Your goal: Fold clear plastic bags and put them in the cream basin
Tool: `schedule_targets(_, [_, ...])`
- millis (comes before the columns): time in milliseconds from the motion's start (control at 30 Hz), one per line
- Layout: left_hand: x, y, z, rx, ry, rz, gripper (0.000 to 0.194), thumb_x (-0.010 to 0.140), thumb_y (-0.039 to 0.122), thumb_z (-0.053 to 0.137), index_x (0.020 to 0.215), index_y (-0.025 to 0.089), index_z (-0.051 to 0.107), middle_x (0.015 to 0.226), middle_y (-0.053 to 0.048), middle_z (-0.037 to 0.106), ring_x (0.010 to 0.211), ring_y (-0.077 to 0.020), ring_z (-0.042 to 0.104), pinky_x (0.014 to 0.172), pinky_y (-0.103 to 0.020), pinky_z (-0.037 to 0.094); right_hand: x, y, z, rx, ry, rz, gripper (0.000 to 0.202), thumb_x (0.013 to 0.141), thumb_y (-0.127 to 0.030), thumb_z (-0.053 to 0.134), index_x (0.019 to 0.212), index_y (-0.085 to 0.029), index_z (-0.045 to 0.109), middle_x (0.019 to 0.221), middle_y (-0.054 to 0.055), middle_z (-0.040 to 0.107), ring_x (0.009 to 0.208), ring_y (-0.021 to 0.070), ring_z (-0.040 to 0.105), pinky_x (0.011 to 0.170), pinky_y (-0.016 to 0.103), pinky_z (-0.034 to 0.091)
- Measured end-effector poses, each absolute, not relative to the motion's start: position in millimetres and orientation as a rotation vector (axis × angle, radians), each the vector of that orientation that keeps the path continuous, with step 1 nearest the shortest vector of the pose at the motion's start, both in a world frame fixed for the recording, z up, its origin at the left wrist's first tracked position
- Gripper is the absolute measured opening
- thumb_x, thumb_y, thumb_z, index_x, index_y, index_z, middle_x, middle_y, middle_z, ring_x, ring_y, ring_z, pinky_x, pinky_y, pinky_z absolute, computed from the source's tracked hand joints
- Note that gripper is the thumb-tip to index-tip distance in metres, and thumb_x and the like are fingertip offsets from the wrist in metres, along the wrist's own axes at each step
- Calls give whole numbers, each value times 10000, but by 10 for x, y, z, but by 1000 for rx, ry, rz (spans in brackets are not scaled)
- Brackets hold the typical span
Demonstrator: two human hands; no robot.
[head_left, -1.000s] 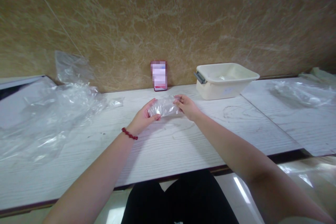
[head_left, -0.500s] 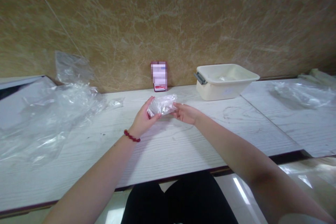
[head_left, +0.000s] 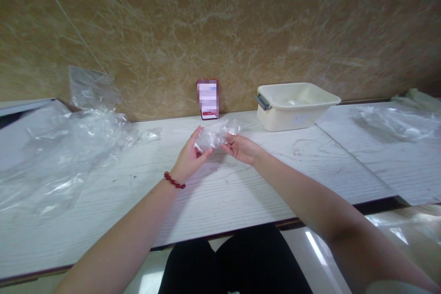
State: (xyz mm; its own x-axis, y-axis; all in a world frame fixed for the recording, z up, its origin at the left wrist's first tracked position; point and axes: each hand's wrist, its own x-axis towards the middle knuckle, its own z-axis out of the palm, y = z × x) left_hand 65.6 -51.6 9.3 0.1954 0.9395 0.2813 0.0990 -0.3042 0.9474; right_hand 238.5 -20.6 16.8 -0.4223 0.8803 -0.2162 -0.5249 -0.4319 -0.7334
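A bundle of clear plastic bags [head_left: 214, 135] is held between my two hands above the white wood-grain table [head_left: 220, 202]. My left hand [head_left: 190, 155], with a red bead bracelet [head_left: 174, 181] at the wrist, grips the bundle's left end, thumb in front and fingers behind. At the other end, my right hand [head_left: 241, 148] pinches the near edge of the plastic between thumb and fingers. Loose film spreads out from the bundle's far right side. Whether anything lies inside the plastic cannot be made out.
Against the marble-patterned wall leans a phone [head_left: 208, 99]. A cream plastic bin [head_left: 289, 119] with a grey latch stands to the right, some clear plastic inside. Large clear plastic sheets [head_left: 69, 161] cover the table's left side, and more plastic [head_left: 399, 121] lies at far right.
The plastic between my hands has loosened and spread, its far right part now reaching further out. My right hand has shifted slightly left; my left hand stays nearly in place.
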Motion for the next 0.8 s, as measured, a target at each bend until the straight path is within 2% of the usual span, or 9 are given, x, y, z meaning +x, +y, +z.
schedule_targets(67, [661, -531, 111, 1520, 959, 1219, 793, 655, 254, 620, 1306, 258, 169, 1260, -118, 380, 784, -125, 572, 731, -302, 465, 2393, -200, 178, -752, -724, 1913, 116, 803, -131, 439, 730, -158, 525, 718, -28, 594, 612, 29, 553, 638, 145, 496])
schedule_targets(167, [639, -534, 152, 1363, 876, 1256, 808, 656, 262, 620, 1309, 263, 145, 1073, -65, 536, 750, -106, 567, 714, -275, 458, 2410, -183, 186, -805, -751, 1834, 75, 780, -132, 478, 719, -167, 506, 662, -45, 566, 559, 26, 532, 576, 140, 491])
schedule_targets(233, [612, -525, 176, 1231, 840, 1239, 749, 700, 292, 571, 1312, 256, 142, 902, -23, 600, 707, -95, 565, 670, -243, 455, 2425, -180, 185, -849, -804, 1824, 40, 759, -134, 508, 744, -170, 505, 676, -41, 566, 554, 32, 532, 525, 135, 480])
schedule_targets(300, [590, -515, 188, 1133, 825, 1161, 675, 733, 322, 524, 1307, 259, 172, 818, -7, 617, 621, -81, 555, 587, -207, 442, 2438, -195, 182, -869, -884, 1864, 45, 743, -147, 531, 773, -172, 508, 706, -29, 575, 569, 44, 542, 486, 134, 470])
schedule_targets(367, [585, -512, 183, 1096, 815, 1053, 628, 729, 331, 530, 1285, 257, 245, 818, -12, 626, 594, -83, 555, 549, -200, 431, 2447, -225, 177, -861, -992, 1933, 88, 726, -166, 557, 800, -174, 511, 705, -23, 575, 576, 56, 547, 462, 139, 468])
schedule_targets(500, [620, -517, 128, 1159, 814, 953, 505, 651, 267, 628, 1126, 189, 476, 876, -38, 630, 721, -118, 574, 648, -236, 444, 2447, -273, 172, -825, -1153, 2012, 168, 698, -203, 596, 844, -179, 516, 674, -29, 560, 546, 61, 536, 440, 151, 476])
schedule_targets(567, [638, -517, 98, 1213, 850, 949, 455, 623, 235, 653, 1054, 160, 529, 885, -45, 629, 725, -114, 569, 672, -243, 444, 2443, -270, 172, -864, -1161, 1999, 166, 701, -219, 596, 840, -174, 518, 695, -23, 565, 546, 58, 537, 445, 154, 482])
schedule_targets(667, [649, -515, 78, 1290, 918, 935, 508, 632, 238, 642, 1110, 154, 495, 877, -52, 630, 689, -105, 567, 669, -257, 452, 2442, -248, 171, -939, -1136, 1979, 133, 719, -222, 580, 820, -152, 529, 717, -7, 571, 550, 52, 540, 480, 157, 497])
schedule_targets(800, [657, -527, 111, 1376, 972, 940, 699, 640, 251, 631, 1261, 151, 327, 865, -63, 633, 702, -121, 576, 685, -276, 462, 2444, -242, 179, -984, -1128, 1990, 93, 736, -191, 560, 808, -138, 534, 676, -6, 561, 523, 43, 530, 516, 167, 509])
